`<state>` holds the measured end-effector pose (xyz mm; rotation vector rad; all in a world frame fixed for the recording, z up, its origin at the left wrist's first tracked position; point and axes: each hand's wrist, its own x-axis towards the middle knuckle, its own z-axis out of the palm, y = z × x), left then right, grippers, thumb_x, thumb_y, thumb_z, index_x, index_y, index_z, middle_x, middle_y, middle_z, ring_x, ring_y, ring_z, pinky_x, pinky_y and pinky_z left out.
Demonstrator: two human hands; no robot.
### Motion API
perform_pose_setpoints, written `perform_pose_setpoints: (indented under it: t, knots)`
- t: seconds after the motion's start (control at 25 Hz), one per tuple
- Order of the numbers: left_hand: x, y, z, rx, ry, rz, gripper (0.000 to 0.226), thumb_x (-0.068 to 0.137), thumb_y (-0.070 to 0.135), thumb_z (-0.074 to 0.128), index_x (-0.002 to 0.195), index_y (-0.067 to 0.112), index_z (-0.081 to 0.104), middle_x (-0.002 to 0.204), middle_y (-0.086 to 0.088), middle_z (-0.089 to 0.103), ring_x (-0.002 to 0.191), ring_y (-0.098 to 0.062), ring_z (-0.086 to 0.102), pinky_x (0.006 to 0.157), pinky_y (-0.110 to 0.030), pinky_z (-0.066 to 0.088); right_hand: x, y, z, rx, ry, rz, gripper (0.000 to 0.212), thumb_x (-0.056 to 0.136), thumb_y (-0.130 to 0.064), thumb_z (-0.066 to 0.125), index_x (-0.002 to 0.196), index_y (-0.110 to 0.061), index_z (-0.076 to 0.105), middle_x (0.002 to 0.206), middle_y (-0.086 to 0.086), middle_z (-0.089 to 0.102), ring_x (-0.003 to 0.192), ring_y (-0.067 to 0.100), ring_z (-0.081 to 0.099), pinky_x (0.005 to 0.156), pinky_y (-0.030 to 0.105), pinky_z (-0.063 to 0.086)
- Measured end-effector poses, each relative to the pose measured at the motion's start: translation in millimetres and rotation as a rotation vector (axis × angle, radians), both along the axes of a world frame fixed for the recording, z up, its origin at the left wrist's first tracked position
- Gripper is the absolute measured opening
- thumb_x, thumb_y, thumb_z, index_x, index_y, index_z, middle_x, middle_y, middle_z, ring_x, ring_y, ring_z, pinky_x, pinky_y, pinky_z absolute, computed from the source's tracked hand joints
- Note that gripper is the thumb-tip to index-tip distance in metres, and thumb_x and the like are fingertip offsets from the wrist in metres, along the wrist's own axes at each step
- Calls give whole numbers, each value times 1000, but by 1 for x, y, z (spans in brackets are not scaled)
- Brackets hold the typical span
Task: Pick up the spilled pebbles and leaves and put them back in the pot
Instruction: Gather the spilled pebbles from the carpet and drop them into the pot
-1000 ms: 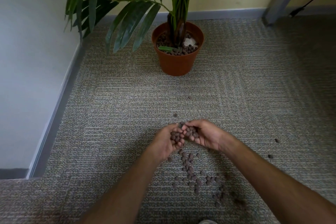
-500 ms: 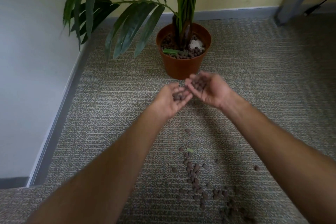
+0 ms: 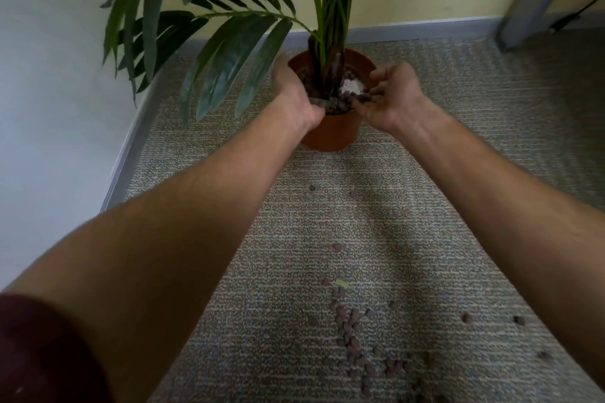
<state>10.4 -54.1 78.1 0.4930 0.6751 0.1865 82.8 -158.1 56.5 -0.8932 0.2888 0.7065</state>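
Observation:
An orange pot [image 3: 330, 136] with a palm plant stands on the carpet near the wall corner, its top filled with brown pebbles [image 3: 343, 98]. My left hand [image 3: 296, 98] is tipped over the pot's left rim with its palm turned away, so what it holds is hidden. My right hand [image 3: 391, 98] is cupped at the right rim, dark pebbles at its fingertips over the pot. Spilled pebbles [image 3: 350, 337] lie scattered on the carpet near me, with a small green leaf piece [image 3: 340, 283] among them.
Long palm leaves [image 3: 229, 52] hang out to the left of the pot. A white wall with a grey skirting board [image 3: 131, 147] runs along the left. A grey post [image 3: 530, 0] stands at the back right. Stray pebbles [image 3: 468, 317] lie to the right.
Both hands rose from the spill with pebbles cupped in them and moved forward to the pot. They now sit apart, one at each side of the rim.

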Motion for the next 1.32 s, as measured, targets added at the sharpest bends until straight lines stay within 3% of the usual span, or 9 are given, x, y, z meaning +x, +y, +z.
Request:
perform_pose_setpoints:
  t: [0.12, 0.24, 0.36, 0.48, 0.68, 0.8, 0.92, 1.12, 1.32]
  knots:
    - [-4, -3, 0, 4, -40, -17, 77, 91, 62, 36, 140, 2, 37, 136, -26, 48, 120, -42, 53, 96, -56, 46, -1, -2, -3, -30, -9, -15, 34, 77, 0, 39, 109, -2, 49, 129, 29, 52, 112, 38, 60, 90, 40, 55]
    - [-9, -4, -2, 120, -9, -31, 64, 97, 50, 35, 136, 0, 40, 136, -24, 48, 113, -34, 53, 78, -42, 49, -1, -9, -8, -89, -27, -50, 23, 80, 0, 39, 99, 0, 51, 127, 29, 52, 108, 37, 59, 88, 38, 55]
    - [-14, 1, -14, 288, 61, -51, 57, 99, 41, 36, 138, -1, 39, 147, -21, 37, 134, -31, 38, 100, -35, 36, -14, -24, -32, -188, -98, -56, 25, 88, -2, 38, 105, 2, 57, 107, 22, 67, 93, 30, 68, 76, 34, 60]
    - [-25, 11, -33, 383, 92, 6, 50, 99, 32, 36, 140, 3, 40, 144, -16, 44, 131, -29, 45, 109, -39, 36, -44, -42, -80, -707, -363, 213, 18, 93, -10, 47, 100, -8, 63, 81, 9, 66, 72, 22, 63, 64, 32, 54]
    - [-68, -9, -92, 772, 472, -284, 35, 91, 6, 44, 122, 12, 60, 117, -6, 65, 95, -21, 63, 89, -39, 53, -84, -64, -147, -1306, -951, 828, 34, 89, -42, 61, 110, -15, 59, 109, 7, 52, 96, 25, 56, 85, 34, 48]
    - [-88, -20, -134, 1307, 568, -747, 51, 89, 7, 50, 139, 19, 45, 138, -6, 51, 111, -25, 59, 94, -38, 51, -100, -60, -153, -1272, -1157, 894, 38, 87, -33, 64, 119, -14, 57, 121, 9, 46, 109, 26, 52, 99, 35, 43]
    - [-97, -19, -160, 1825, 473, -1080, 57, 90, 8, 51, 144, 9, 33, 155, -10, 25, 141, -27, 27, 115, -39, 27, -111, -56, -155, -1203, -1274, 945, 34, 86, -29, 67, 113, -14, 53, 119, 8, 42, 99, 25, 55, 90, 30, 45]
    - [-99, -18, -167, 2092, 456, -1096, 44, 87, 5, 53, 131, 7, 50, 145, -10, 34, 132, -27, 35, 108, -39, 37, -101, -52, -150, -1253, -1238, 1053, 73, 81, -36, 72, 140, -16, 33, 133, 9, 31, 115, 24, 43, 106, 37, 38]
    - [-124, -30, -175, 2132, 353, -1057, 38, 87, 11, 54, 125, 11, 55, 134, -6, 43, 122, -23, 40, 103, -39, 39, -115, -58, -156, -1166, -1389, 1060, 47, 84, -31, 67, 123, -14, 50, 131, 4, 44, 116, 22, 39, 105, 36, 33]
